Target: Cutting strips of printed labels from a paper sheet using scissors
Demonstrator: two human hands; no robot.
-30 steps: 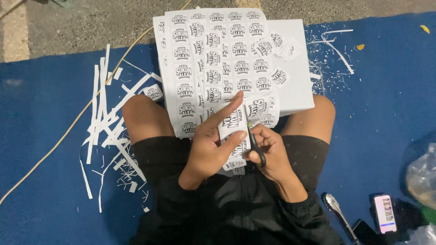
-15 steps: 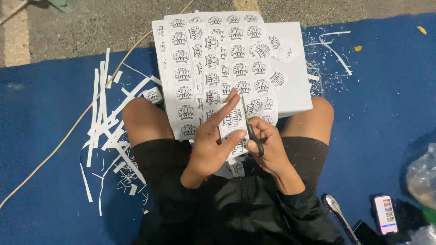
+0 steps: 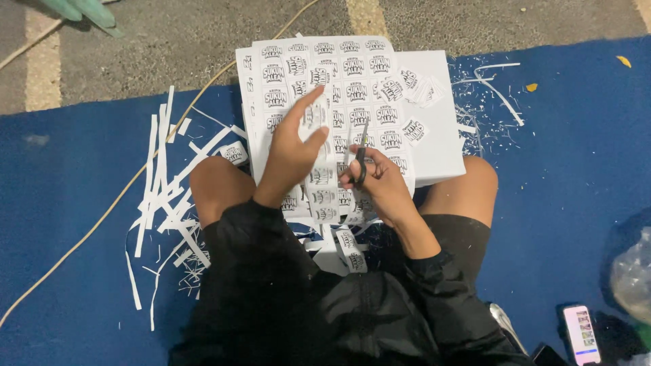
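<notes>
I sit cross-legged on a blue mat (image 3: 74,196) with a white sheet of printed round labels (image 3: 319,74) over a white box (image 3: 441,135) on my knees. My left hand (image 3: 291,149) pinches a column of the sheet between thumb and fingers, index finger stretched up. My right hand (image 3: 380,179) grips small scissors (image 3: 361,152), blades pointing up into the sheet just right of the left hand. A cut strip of labels (image 3: 349,247) hangs down over my lap.
White paper offcuts (image 3: 166,183) lie scattered on the mat at my left, finer scraps (image 3: 485,102) at the right. Loose cut labels (image 3: 417,88) sit on the box. A phone (image 3: 582,333) and a clear bag (image 3: 630,271) lie at the lower right. A cord (image 3: 102,217) crosses the mat.
My left hand has slid up the sheet and its fingers have spread. The scissors have advanced upward along the column. The cut strip hangs lower over my lap.
</notes>
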